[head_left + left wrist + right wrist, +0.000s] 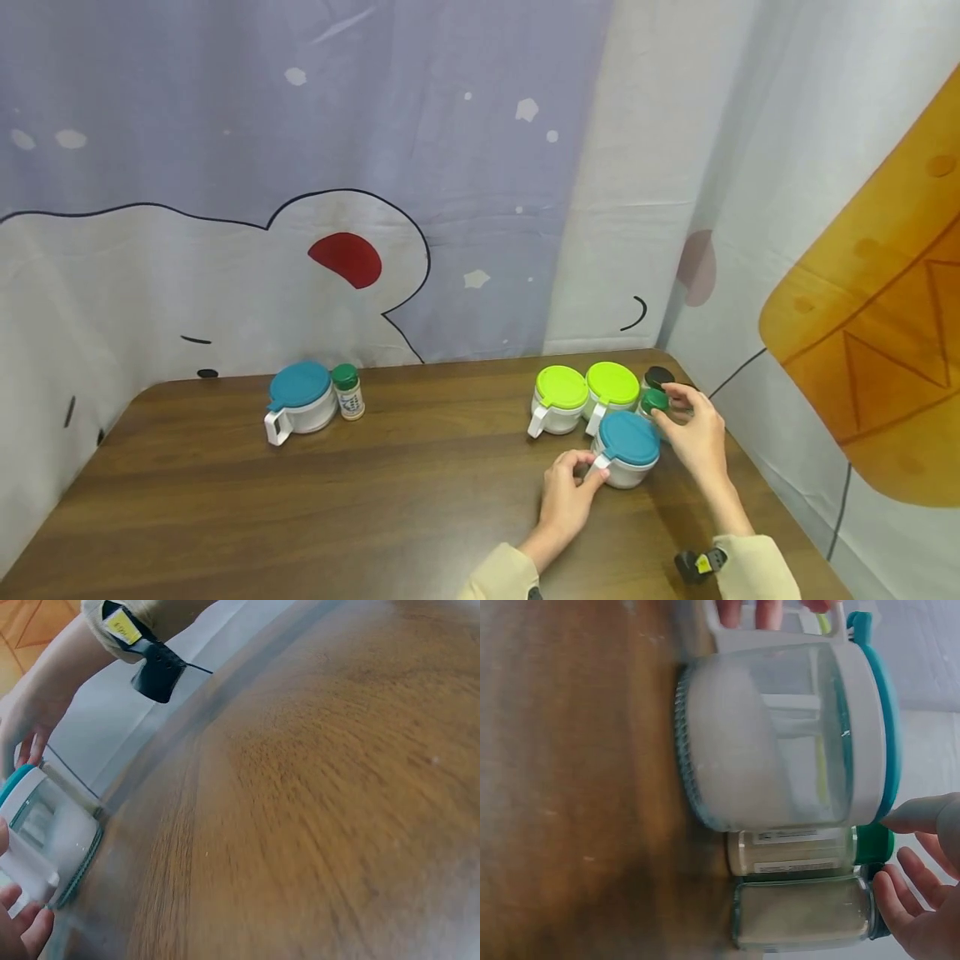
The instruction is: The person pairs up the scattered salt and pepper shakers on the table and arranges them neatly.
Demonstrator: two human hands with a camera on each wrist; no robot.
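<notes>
My left hand (pixel 567 496) holds the white handle of a clear seasoning jar with a blue lid (pixel 630 437). White contents show through its wall in the right wrist view, and its base is on or very near the table. My right hand (pixel 697 429) pinches the green cap of a small shaker bottle (pixel 795 851), thumb on the near side. This shaker stands just behind the jar, beside a dark-capped glass bottle (pixel 802 913), close to my curled fingers. Two jars with lime-green lids, the left one (pixel 561 387) and the right one (pixel 612 383), stand to the left.
Far to the left on the wooden table (pixel 337 508) are another blue-lidded jar (pixel 300 396) and a green-capped shaker (pixel 348 392), side by side. A patterned curtain (pixel 480 208) hangs behind the table and along its right edge.
</notes>
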